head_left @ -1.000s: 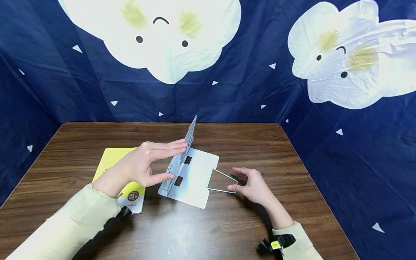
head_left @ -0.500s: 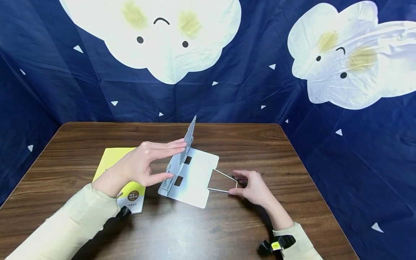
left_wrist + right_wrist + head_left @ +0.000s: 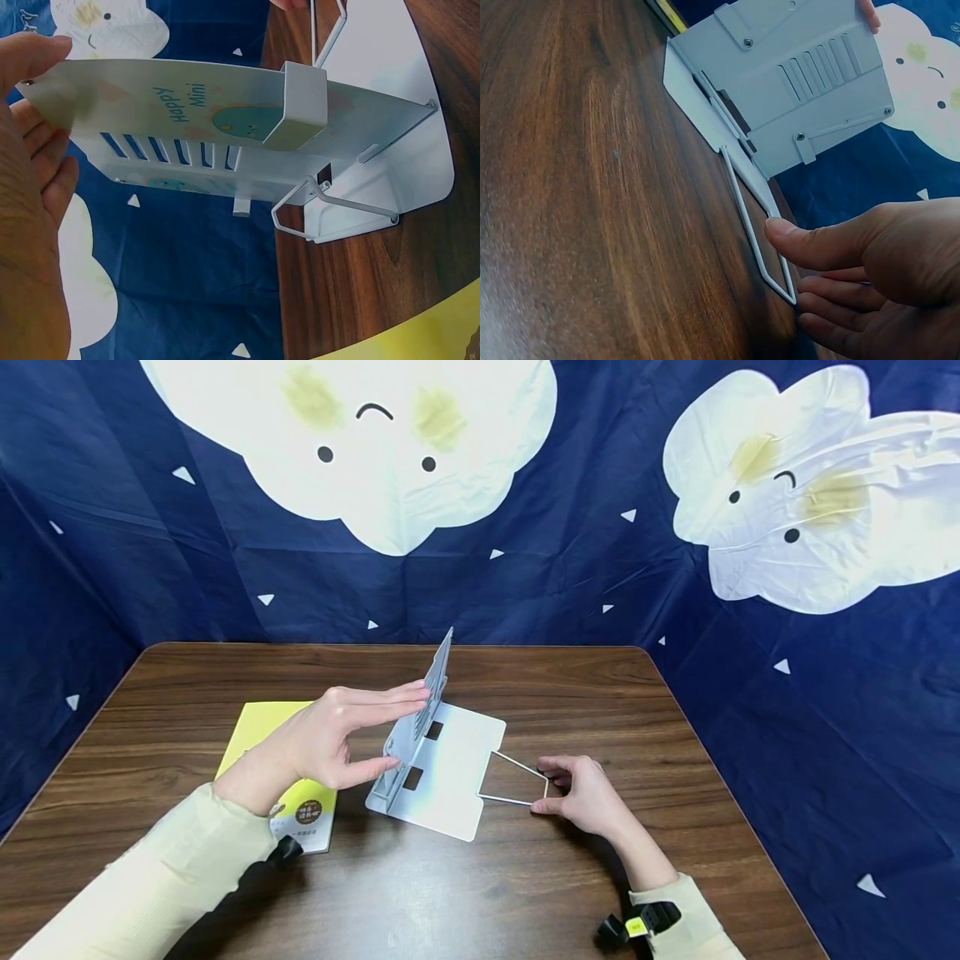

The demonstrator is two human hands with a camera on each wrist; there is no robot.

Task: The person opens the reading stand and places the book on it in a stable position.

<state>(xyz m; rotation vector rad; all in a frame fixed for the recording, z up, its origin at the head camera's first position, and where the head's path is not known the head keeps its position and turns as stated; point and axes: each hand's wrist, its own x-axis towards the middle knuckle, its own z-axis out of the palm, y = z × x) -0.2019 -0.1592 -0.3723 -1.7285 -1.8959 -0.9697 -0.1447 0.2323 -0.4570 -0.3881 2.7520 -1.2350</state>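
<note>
A pale metal book stand (image 3: pixel 457 777) sits on the table, its base flat and its hinged panel (image 3: pixel 180 94) tilted up. The panel bears "Happy Mini" lettering and a row of slots. My left hand (image 3: pixel 326 739) grips the raised panel, with thumb and fingers spread across it. Fingertips (image 3: pixel 870 13) of that hand show at its top edge in the right wrist view. My right hand (image 3: pixel 588 792) is at the end of the wire leg (image 3: pixel 744 216) that extends from the base, thumb on one side and fingers on the other.
A yellow book (image 3: pixel 262 727) lies under my left forearm, left of the stand. The brown wooden table (image 3: pixel 480 902) ends at a blue cloth backdrop (image 3: pixel 487 602) with cloud prints. Black straps and cameras (image 3: pixel 615 929) sit on the wrists.
My right thumb has slid slightly toward the near corner of the wire leg, and the right fingers have shifted a little. The left hand and the stand stay where they were.
</note>
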